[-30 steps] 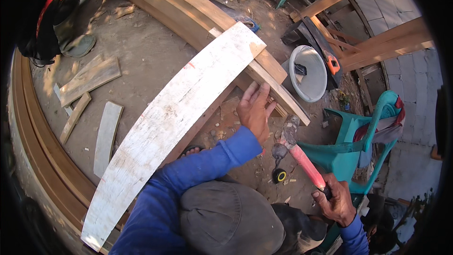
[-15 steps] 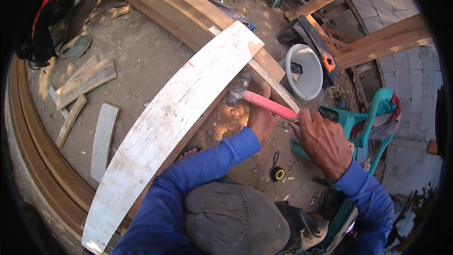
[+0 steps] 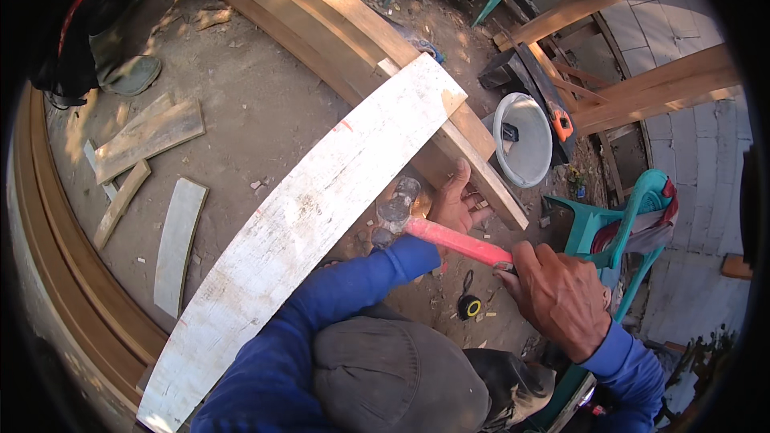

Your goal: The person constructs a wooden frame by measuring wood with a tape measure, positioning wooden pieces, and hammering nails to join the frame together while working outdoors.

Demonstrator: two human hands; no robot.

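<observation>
My right hand [image 3: 561,295] is wrapped round the red handle of a hammer [image 3: 459,241], near its end. The hammer's metal head hangs beside the lower edge of a long white curved board [image 3: 297,204], apart from it. My left hand [image 3: 457,207] reaches under my view of the hammer, palm turned up, thumb raised and fingers apart. It is close to a narrow wooden batten [image 3: 489,180] that sticks out beyond the white board's end. Nothing shows in its palm. The hammer hides part of the left wrist.
A stack of long brown beams [image 3: 321,24] runs to the upper left. Offcuts [image 3: 152,140] lie on the dirt at left. A white bucket [image 3: 533,124], a green plastic chair [image 3: 634,216] and a tape measure [image 3: 469,306] are at right. A person's boot [image 3: 132,76] stands upper left.
My left hand has turned palm up with its thumb raised. The hammer has swung a little lower, still in my right hand. The whole view has shifted slightly.
</observation>
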